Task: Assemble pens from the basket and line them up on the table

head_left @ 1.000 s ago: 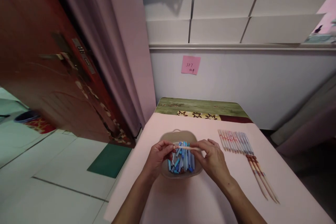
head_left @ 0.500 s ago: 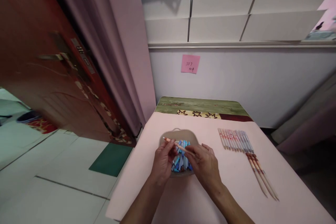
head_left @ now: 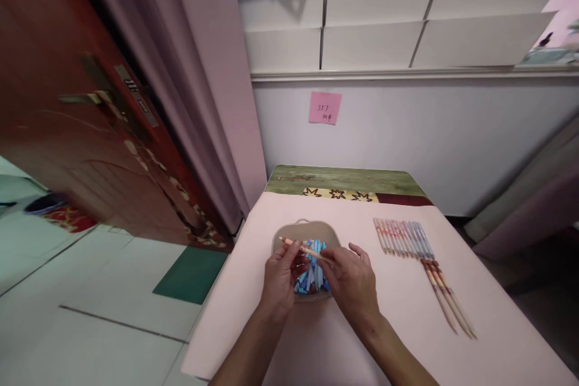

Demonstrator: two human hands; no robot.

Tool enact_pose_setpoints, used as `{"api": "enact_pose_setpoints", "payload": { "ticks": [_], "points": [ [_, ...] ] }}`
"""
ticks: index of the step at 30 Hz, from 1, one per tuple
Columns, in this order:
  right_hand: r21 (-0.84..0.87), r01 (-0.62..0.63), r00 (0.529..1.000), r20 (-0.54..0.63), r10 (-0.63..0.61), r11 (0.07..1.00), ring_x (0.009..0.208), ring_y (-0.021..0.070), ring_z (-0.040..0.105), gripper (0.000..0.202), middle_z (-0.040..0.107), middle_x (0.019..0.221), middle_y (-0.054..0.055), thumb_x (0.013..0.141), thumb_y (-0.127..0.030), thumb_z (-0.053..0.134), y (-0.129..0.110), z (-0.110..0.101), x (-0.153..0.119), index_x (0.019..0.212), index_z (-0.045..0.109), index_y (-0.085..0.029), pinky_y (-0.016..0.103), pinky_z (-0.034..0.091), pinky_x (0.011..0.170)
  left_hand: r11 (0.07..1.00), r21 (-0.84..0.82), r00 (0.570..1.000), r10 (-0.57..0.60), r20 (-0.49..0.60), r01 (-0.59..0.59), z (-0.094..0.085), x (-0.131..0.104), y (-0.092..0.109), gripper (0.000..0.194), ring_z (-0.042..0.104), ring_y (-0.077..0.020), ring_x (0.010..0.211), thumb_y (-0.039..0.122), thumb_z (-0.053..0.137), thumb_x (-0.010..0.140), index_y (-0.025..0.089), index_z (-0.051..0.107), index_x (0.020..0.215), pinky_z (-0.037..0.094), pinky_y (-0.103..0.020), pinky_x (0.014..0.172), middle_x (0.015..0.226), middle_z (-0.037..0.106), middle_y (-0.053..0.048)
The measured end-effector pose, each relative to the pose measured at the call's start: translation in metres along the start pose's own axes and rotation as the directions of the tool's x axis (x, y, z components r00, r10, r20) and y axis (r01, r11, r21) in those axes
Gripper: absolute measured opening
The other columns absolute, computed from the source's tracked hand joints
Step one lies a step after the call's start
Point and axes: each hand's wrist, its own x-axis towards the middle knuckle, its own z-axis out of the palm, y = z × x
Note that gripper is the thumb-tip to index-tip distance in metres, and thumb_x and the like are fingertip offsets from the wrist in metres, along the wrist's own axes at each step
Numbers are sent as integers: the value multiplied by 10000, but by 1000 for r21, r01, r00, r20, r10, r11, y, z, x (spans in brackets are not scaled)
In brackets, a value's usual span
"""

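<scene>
A slim orange-and-beige pen [head_left: 311, 251] is held at a slant over a beige basket [head_left: 286, 233]. My left hand [head_left: 279, 274] pinches its orange part, with the pale end sticking out to the left. The fingers of my right hand [head_left: 355, 277] are closed on its beige end, which they partly hide. Below the hands, the basket holds many loose blue and light-blue pens [head_left: 314, 277]. To the right, a neat row of pens [head_left: 402, 238] with reddish and bluish barrels lies on the table. Three beige pens with brown ends [head_left: 447, 298] lie side by side below it.
The table has a pale pink cover [head_left: 235, 313] and a green patterned far edge [head_left: 339, 176] against the wall. A pink note [head_left: 324, 107] is stuck on the wall. At left stand a purple curtain [head_left: 199, 72] and a reddish wooden door [head_left: 67, 132].
The view has shifted slightly. Both hands stay over the basket with the same pen, which has hardly moved. The fingers of my right hand have shifted a little.
</scene>
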Motion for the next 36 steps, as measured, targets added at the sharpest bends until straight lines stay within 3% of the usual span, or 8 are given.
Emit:
{"api": "enact_pose_setpoints", "payload": {
  "ticks": [12, 17, 31, 34, 36],
  "points": [
    [-22, 9, 1000, -12, -10, 1000, 719, 152, 651, 137, 719, 790, 2, 918, -290, 532, 0, 2, 1, 874, 641, -221, 383, 301, 974, 1000, 13, 999, -25, 26, 24, 2, -2, -4, 316, 576, -65, 566, 295, 835, 608, 118, 707, 837, 465, -146, 474, 719, 665, -12],
    [-23, -15, 1000, 15, 15, 1000, 717, 152, 654, 160, 724, 793, 12, 929, -269, 507, -2, 1, 0, 875, 647, -214, 372, 306, 961, 1000, 19, 1000, -14, 20, 14, 0, -1, -9, 342, 598, -74, 631, 283, 835, 606, 139, 714, 891, 473, -151, 520, 833, 695, -28],
    [-54, -48, 992, 115, 54, 997, 690, 154, 653, 282, 722, 746, 7, 974, -275, 428, -5, -1, 2, 839, 672, -235, 363, 309, 914, 999, 39, 998, 20, 57, -22, 1, -2, -8, 317, 632, -106, 633, 245, 815, 625, 123, 710, 898, 509, -187, 568, 818, 723, -53],
    [-20, -90, 983, 159, 92, 996, 718, 167, 657, 152, 718, 757, 1, 927, -314, 526, -5, 0, 1, 978, 648, -239, 360, 322, 907, 999, 25, 998, 41, 51, -42, -1, 2, -8, 301, 621, -95, 592, 240, 822, 615, 113, 709, 863, 512, -186, 579, 740, 713, -37],
    [6, -119, 981, 157, 117, 993, 741, 176, 656, 226, 715, 783, 1, 863, -320, 611, -3, 0, -1, 1065, 598, -218, 355, 335, 905, 999, 18, 998, 51, 37, -51, -3, 5, -7, 315, 617, -90, 579, 236, 828, 605, 108, 709, 866, 507, -181, 576, 725, 715, -36]
  ]
}}
